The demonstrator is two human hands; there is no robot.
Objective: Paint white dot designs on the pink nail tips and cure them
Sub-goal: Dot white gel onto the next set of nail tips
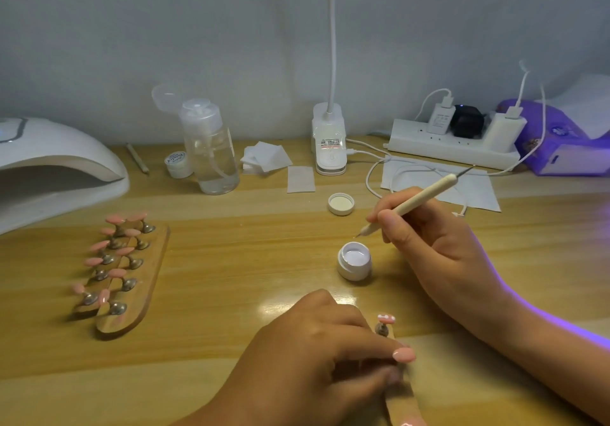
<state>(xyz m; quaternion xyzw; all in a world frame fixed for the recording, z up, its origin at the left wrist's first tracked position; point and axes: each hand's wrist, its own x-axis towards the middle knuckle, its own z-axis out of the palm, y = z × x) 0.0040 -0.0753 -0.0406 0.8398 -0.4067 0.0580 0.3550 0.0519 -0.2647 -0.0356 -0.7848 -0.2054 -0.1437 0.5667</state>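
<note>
My right hand (pixel 432 247) pinches a cream dotting pen (pixel 414 202), its metal tip hovering just above the open pot of white gel (pixel 354 260). My left hand (pixel 317 353) grips a wooden nail holder strip (pixel 401 402) near the front edge. A pink nail tip (pixel 386 318) with white dots stands on a metal stud at the strip's far end. Two more wooden strips (pixel 132 280) at the left carry several plain pink nail tips on studs. The white curing lamp (pixel 56 168) sits at the far left.
The pot's lid (pixel 341 203) lies behind the pot. A clear pump bottle (pixel 211 148), a small jar (pixel 179 164), lint wipes (pixel 265 158), a clip lamp base (pixel 330 141), a power strip (pixel 452 143), a cable and a purple pack (pixel 558 141) line the back.
</note>
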